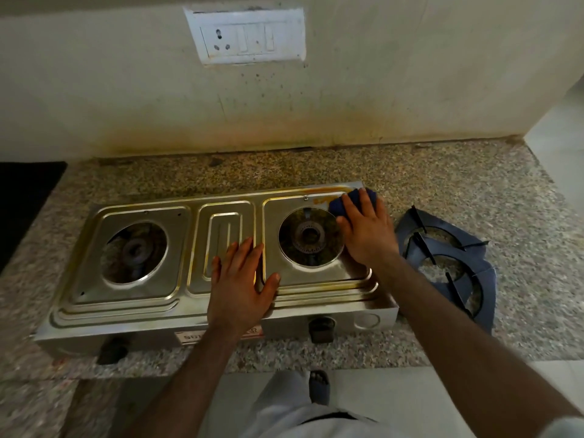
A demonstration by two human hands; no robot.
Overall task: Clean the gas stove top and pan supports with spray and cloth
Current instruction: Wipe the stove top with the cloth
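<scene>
A steel two-burner gas stove [126, 298] stands on the granite counter with both burners bare. My right hand [366, 229] presses a blue cloth [339, 205] flat onto the stove's back right corner, beside the right burner [311, 237]. Brown grease streaks [328, 191] line the back edge next to the cloth. My left hand [240, 279] lies flat, fingers spread, on the stove's middle panel near the front. Two dark pan supports [448, 263] lie stacked on the counter right of the stove. No spray bottle is in view.
The speckled granite counter [316, 167] runs under a stained wall with a switch and socket plate [249, 36]. A black surface [22, 203] sits at the far left. The counter's right end [546, 172] and front edge drop to a tiled floor, where my foot shows.
</scene>
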